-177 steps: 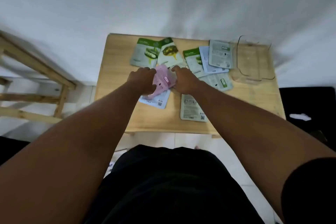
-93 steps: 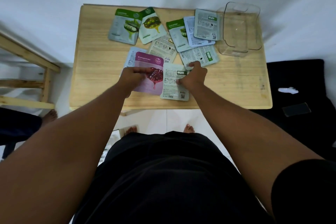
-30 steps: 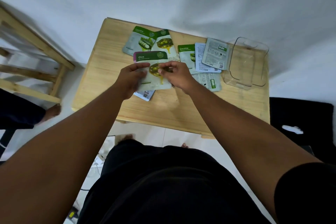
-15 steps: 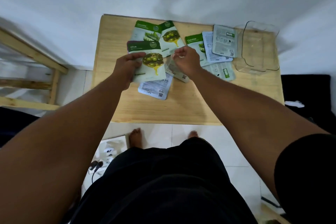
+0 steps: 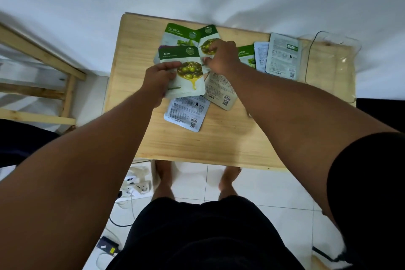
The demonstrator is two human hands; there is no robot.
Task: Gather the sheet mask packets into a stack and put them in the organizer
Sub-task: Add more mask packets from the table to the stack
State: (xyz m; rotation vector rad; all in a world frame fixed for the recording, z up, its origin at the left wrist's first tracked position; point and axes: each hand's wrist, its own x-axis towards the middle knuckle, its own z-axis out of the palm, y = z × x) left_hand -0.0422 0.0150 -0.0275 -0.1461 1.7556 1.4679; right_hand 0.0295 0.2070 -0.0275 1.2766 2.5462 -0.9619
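My left hand (image 5: 161,79) holds a small stack of sheet mask packets with an Olive packet (image 5: 183,70) on top, lifted over the wooden table (image 5: 219,142). My right hand (image 5: 221,57) reaches past it and pinches a second olive packet (image 5: 208,36) lying at the back. A Cucumber packet (image 5: 177,34) lies beside that one. Two white-backed packets (image 5: 186,113) (image 5: 221,92) lie face down below the stack. More packets (image 5: 282,56) overlap at the right, next to the clear organizer (image 5: 328,61).
A wooden frame (image 5: 43,68) stands left of the table. A white wall runs behind it. On the tiled floor under me lie a power strip (image 5: 135,186) and cables. A black surface (image 5: 381,114) sits at the right.
My right hand has moved from the face-down packet up to the olive packet at the back. My left hand keeps the stack, a little further forward.
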